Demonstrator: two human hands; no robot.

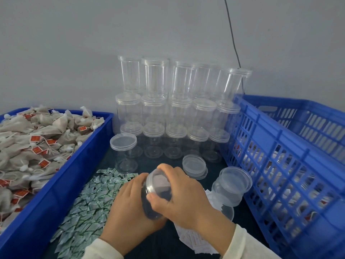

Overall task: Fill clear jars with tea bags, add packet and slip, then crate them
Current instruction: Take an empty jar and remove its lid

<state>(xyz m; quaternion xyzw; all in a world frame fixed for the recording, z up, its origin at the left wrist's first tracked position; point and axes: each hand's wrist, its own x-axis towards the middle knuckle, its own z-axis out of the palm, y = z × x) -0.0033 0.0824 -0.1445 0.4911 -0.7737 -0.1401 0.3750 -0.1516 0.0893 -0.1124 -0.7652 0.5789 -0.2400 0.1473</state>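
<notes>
A clear jar (158,187) filled with tea bags is tilted between my hands at the lower middle. My left hand (128,206) grips its body from the left and below. My right hand (179,195) curls over its clear lid, fingers and thumb around the rim. Small green-white packets (89,202) lie heaped to the left of my hands. White paper slips (194,238) lie under my right wrist. A blue bin (87,156) on the left holds many tea bags (33,146). The slotted blue crate (280,165) stands on the right.
Several empty lidded jars (173,113) are stacked in rows against the wall. One lidded jar (124,152) stands in front of them, another jar (230,186) sits beside the crate, and a loose lid (195,166) lies between. A black cable (233,34) hangs down the wall.
</notes>
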